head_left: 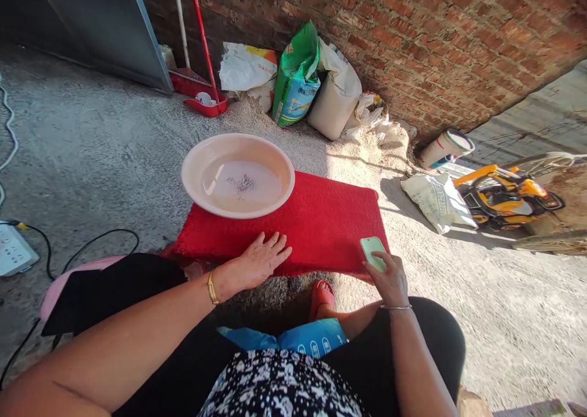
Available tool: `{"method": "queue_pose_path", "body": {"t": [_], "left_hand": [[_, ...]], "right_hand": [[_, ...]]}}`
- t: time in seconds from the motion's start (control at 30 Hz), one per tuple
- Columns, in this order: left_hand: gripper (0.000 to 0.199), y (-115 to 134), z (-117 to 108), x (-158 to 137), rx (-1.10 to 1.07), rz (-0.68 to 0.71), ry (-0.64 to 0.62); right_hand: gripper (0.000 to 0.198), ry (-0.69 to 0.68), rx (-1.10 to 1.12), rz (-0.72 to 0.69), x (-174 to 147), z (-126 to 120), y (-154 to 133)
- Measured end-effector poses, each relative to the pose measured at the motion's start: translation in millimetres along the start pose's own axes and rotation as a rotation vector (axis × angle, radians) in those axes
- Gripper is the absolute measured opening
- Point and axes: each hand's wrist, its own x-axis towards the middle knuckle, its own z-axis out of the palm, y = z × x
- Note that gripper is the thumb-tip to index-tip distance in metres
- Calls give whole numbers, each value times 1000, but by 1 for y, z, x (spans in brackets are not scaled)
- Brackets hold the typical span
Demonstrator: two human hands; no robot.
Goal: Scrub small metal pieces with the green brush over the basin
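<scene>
A red cloth (337,218) covers the low bench or stool in front of me. My left hand (263,261) lies flat on its near edge with fingers spread, holding nothing. At the cloth's right end, my right hand (389,276) grips a pale green, flat object with rounded corners (372,246); its exact kind does not show. Thumb and fingers partly cover that object. On the left part of the cloth stands a wide beige basin (192,181) with some liquid in it and a dark pattern on its bottom.
Behind the bench, a red dustpan (208,106), a green sack (298,77) and a white sack (337,99) line the brick wall (413,44). A bucket (444,151) and a yellow toy vehicle (509,197) are at right. A power strip (16,249) with cables lies left.
</scene>
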Motion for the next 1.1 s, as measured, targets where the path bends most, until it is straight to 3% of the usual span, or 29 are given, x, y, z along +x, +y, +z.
{"method": "queue_pose_path", "body": {"t": [0.13,0.33,0.57,0.67,0.83,1.03,1.1], "left_hand": [[64,-1,-1,0,19,5,-35],[67,-1,-6,-1,18,13,-56],[64,2,-25,-5,22,6,-86],[65,0,-22,-6,22,12,-78],[63,-3,-15,-7,60,22,-52],[66,-3,-23,-10,5,9,-85],[66,-3,-26,-11,-6,5,-97]], "right_hand": [[37,30,82,-138,-25,-3,-8],[29,-72,55,-254,-50,7,-20],[39,112,-27,6,-43,-6,13],[39,139,26,-4,-56,-2,0],[31,29,48,-137,-74,13,-26],[38,167,-15,126,-60,4,6],[41,215,7,111,-58,4,7]]}}
